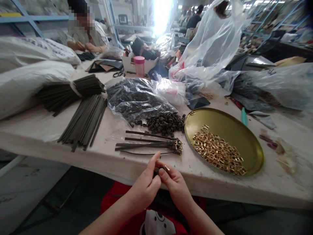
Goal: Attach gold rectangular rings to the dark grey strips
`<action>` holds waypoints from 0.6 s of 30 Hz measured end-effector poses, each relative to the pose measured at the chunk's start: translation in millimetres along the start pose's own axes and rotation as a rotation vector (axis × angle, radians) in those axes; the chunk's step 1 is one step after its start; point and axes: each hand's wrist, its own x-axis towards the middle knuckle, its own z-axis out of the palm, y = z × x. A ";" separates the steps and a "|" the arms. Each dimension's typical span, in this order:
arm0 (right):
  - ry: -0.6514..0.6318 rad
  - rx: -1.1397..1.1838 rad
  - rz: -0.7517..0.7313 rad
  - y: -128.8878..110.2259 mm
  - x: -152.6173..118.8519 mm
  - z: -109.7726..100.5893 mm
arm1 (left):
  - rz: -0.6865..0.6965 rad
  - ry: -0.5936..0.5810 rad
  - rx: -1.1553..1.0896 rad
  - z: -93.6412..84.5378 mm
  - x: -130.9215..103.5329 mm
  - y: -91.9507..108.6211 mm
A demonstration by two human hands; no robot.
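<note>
A small dark piece (156,171) and a gold buckle (166,167) are held in front of the near edge of the worktop (102,156). The dark piece is pinched between the left hand (147,182) and the right hand (174,181), which are brought together with their fingers closed narrowly. The buckle is located at the fingertips of the right hand, and the index finger of the left hand is extended upward. The full shape of the dark piece is hidden by the fingers. Directly beyond the hands, several dark straps (146,145) are laid roughly side by side, with gold buckles seen at their right ends. To the right, a round gold-coloured tray (225,127) is placed; loose gold buckles (217,151) are heaped in its nearer part, and one is set near its far left rim. Beyond the straps, a pile of small dark loops (166,124) is spread in front of a clear bag (139,98) filled with dark pieces. To the left, loose dark strips (84,122) are laid in a stack, and a tied bundle (90,85) of similar strips is positioned behind them. A pink-lidded bottle (139,69) is stood behind the bag. At the far left, a co-worker (99,34) is seen with both hands near dark material.
</note>
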 end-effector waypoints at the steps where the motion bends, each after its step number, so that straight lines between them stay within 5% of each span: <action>1: 0.035 -0.056 -0.050 3.3 -0.8 -1.1 | -0.008 0.007 -0.020 0.3 1.0 -0.4; 8: 0.119 -0.391 -0.374 10.9 -4.7 -9.6 | -0.031 -0.032 -0.116 2.4 3.7 -5.5; 18: 0.066 -0.222 -0.234 -4.7 -10.3 -12.9 | -0.018 -0.060 -0.168 6.5 -0.9 3.4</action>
